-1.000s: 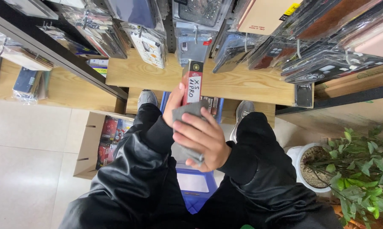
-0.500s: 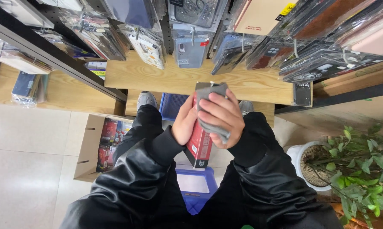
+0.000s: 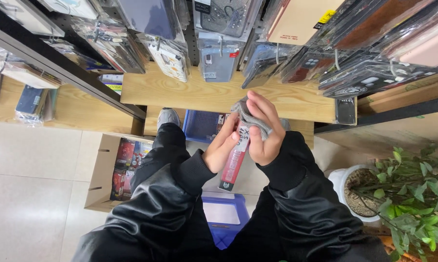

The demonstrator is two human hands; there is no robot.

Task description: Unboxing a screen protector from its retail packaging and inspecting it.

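The left hand [image 3: 222, 148] grips a slim red packet [image 3: 233, 162] held upright at chest height; the right hand [image 3: 263, 133] is closed on a grey cloth [image 3: 250, 118] at its top end. Firm, even strokes along the packet would suit. Hanging phone cases [image 3: 219, 56] crowd the wooden shelf [image 3: 199, 92] edge ahead; a blue basket [image 3: 202, 126], cardboard box [image 3: 119, 170] and potted plant [image 3: 403, 179] stand below.

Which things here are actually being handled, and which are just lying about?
In hand:
- red packaged box, held by the left hand
- grey cloth, pressed to the box by the right hand

Lying about:
- cardboard carton on the floor
- blue basket
- potted plant
- hanging packaged cases
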